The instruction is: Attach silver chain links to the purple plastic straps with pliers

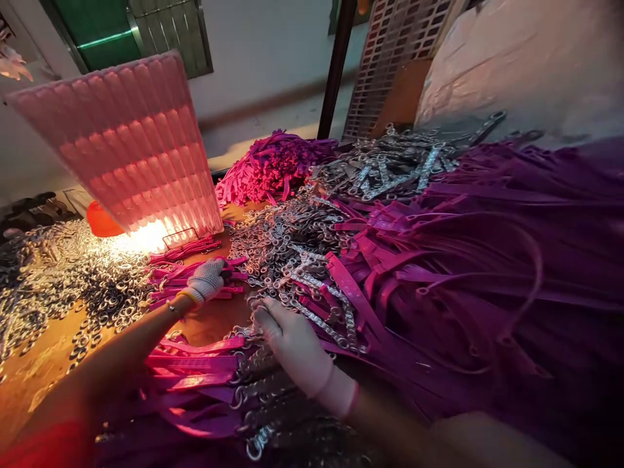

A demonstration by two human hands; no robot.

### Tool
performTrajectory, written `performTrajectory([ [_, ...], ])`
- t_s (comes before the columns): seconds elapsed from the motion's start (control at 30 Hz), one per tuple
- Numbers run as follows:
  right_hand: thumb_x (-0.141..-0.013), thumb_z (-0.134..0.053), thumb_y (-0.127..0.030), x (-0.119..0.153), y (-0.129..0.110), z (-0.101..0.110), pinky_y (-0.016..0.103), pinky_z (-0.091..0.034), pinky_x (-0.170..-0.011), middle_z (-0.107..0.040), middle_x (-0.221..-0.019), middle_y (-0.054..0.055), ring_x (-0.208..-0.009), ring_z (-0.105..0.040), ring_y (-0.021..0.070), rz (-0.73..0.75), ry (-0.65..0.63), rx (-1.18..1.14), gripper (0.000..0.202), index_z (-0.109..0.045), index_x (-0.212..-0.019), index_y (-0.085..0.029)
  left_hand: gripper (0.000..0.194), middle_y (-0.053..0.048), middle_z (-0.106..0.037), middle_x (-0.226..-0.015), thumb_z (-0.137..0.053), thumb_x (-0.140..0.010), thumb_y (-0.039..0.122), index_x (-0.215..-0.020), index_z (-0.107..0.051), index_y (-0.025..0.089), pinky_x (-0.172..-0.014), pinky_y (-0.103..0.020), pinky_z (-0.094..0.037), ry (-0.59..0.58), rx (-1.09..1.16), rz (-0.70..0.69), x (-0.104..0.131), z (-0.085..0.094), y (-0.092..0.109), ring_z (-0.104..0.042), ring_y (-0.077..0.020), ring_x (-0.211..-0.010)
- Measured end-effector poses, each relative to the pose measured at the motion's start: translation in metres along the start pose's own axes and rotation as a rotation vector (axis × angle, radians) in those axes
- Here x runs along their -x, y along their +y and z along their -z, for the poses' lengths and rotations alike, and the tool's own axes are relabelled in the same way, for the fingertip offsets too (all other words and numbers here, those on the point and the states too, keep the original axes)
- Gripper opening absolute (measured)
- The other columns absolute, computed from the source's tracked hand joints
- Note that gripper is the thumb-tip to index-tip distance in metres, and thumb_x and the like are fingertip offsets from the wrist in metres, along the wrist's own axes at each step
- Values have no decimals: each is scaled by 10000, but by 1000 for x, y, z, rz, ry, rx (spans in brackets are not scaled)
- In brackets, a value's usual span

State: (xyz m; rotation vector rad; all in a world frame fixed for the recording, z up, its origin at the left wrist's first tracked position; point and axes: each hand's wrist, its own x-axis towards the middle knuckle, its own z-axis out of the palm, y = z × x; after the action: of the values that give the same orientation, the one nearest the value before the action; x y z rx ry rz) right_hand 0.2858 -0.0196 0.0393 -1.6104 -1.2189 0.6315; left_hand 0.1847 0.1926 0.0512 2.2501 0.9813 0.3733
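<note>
Left hand (206,281), gloved, at magenta straps (169,275) on brown surface (207,327), grip unclear; right hand (295,344), fingers curled, beside heaped metal links (273,250), can't tell if holding any.

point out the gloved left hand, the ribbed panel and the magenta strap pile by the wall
Gloved left hand (205,280): head view, middle of the glove.
Ribbed panel (134,140): head view, middle of its broad face.
Magenta strap pile (275,164): head view, middle of the heap.

Narrow tabletop (205,325) gap between magenta straps (199,367)
</note>
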Motion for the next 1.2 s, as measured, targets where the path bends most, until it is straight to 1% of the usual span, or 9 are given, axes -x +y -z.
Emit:
performTrajectory([
  [0.1,-988,-416,-341,-3,-2,6,282,-449,-725,-726,-908,72,-816,-659,201,-13,-13,75,295,-643,-1111,-198,88,-47,-535,-805,-642,-760,152,-718,-568,131,-698,-262,-375,67,-106,-1,-21,-4,-22,-505,-168,-780],
  [0.27,-990,-432,-305,-2,-2,4,291,-479,-773,-749,-990,97,-906,-700,221,-20,-52,215,302,-649,-1165,-189,104,-35,-544,-846,-621,-798,150,-720,-554,136,-735,-248,-374,131,-146,-32,-13,-10,-39,-506,-171,-855],
  [0.43,-983,-443,-308,-1,4,-2,288,-495,-805,-749,-955,64,-892,-696,201,62,-50,126,274,-665,-1110,-210,146,-23,-575,-744,-692,-760,224,-739,-565,155,-695,-276,-405,156,-43,-8,-2,12,-43,-518,-156,-727],
  [0.53,-966,-458,-279,-2,2,-9,287,-493,-813,-738,-970,55,-890,-684,189,143,-47,29,238,-666,-1053,-200,155,-25,-589,-703,-607,-833,299,-813,-569,150,-631,-277,-424,126,75,-22,23,34,-33,-522,-137,-636],
  [0.73,-974,-470,-233,-5,-26,-30,278,-479,-816,-735,-1033,50,-926,-674,181,306,-101,98,219,-642,-1107,-214,298,-22,-591,-708,-613,-856,431,-840,-626,134,-596,-254,-412,17,326,-54,109,60,8,-502,-117,-629],
  [0.87,-979,-472,-230,-5,-44,-44,259,-463,-788,-742,-1005,47,-910,-682,182,352,-112,283,222,-643,-1121,-215,263,-16,-575,-668,-634,-834,385,-754,-606,136,-566,-244,-400,0,434,4,148,55,15,-492,-110,-601],
  [1.07,-970,-433,-187,9,-56,-55,261,-418,-663,-724,-922,65,-797,-679,191,365,-125,661,284,-639,-1166,-207,264,12,-509,-573,-561,-795,418,-776,-594,156,-480,-238,-350,-84,715,131,174,33,3,-444,-102,-483],
  [1.13,-968,-426,-178,14,-56,-57,271,-387,-605,-710,-876,63,-737,-669,194,348,-134,759,299,-638,-1176,-210,266,16,-497,-570,-555,-813,418,-766,-589,159,-490,-239,-336,-49,662,133,179,24,3,-430,-102,-493],
  [1.2,-964,-420,-156,18,-54,-60,277,-377,-593,-704,-871,66,-736,-668,196,326,-132,795,309,-639,-1178,-201,253,5,-512,-583,-561,-840,384,-720,-581,162,-522,-248,-325,11,457,68,181,14,3,-435,-113,-537],
])
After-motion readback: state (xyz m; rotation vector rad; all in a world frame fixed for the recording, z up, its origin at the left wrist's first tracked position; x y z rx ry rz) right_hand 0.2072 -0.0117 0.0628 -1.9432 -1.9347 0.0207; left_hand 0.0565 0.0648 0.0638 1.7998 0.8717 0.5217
